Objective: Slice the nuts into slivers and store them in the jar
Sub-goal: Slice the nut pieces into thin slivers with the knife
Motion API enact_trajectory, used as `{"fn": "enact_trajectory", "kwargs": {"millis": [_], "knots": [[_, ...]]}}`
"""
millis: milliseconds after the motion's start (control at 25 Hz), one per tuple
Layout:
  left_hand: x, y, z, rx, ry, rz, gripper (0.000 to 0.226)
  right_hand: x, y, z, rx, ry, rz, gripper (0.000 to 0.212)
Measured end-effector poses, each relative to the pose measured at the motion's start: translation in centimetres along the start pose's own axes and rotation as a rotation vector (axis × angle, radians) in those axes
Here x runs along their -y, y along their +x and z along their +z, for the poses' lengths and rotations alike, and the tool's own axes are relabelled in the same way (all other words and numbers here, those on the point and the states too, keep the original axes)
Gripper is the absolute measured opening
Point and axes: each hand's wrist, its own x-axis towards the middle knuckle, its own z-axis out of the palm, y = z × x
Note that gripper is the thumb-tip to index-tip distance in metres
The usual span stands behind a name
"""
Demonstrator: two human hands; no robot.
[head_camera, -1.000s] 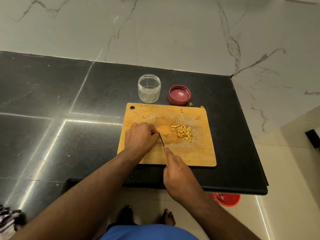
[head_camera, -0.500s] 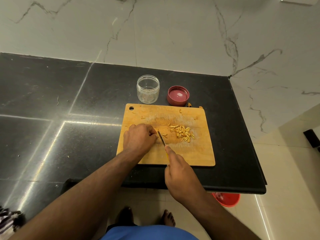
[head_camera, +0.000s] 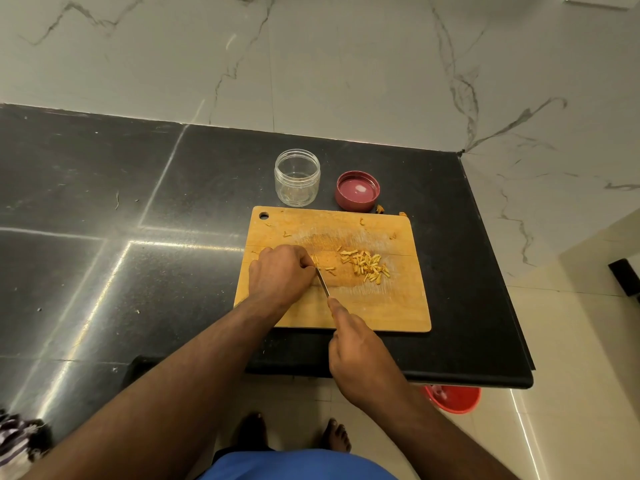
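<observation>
Counter [head_camera: 104, 237] bare left; board [head_camera: 398, 306] near front edge, left hand [head_camera: 277, 275] pinching nut, right hand [head_camera: 360, 351] gripping knife [head_camera: 322, 282].

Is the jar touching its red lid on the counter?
Apart. The head view shows dark counter between the jar and the lid.

White veined marble wall [head_camera: 346, 64] behind a black counter [head_camera: 104, 202], cream tiled floor [head_camera: 571, 341].

Dim warm light — streaky glare on countertop [head_camera: 104, 271]; wide-angle edge bending.
</observation>
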Motion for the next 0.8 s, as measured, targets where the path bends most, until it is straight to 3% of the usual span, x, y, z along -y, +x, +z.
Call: {"fn": "enact_trajectory", "kwargs": {"millis": [320, 640, 800], "knots": [[0.5, 0.4, -0.9, 0.024, 0.001, 0.040, 0.017, -0.8, -2.0, -1.0, -0.102, 0.093, 0.003, 0.055], [2.6, 0.5, -3.5, -0.012, -0.110, -0.060, 0.029, -0.8, -0.6, 0.4, -0.030, 0.050, -0.041, 0.055], [3.4, -0.1, -4.2, -0.031, -0.164, -0.058, 0.027, -2.4, -1.5, -0.4, -0.172, 0.089, 0.041, 0.055]]}}
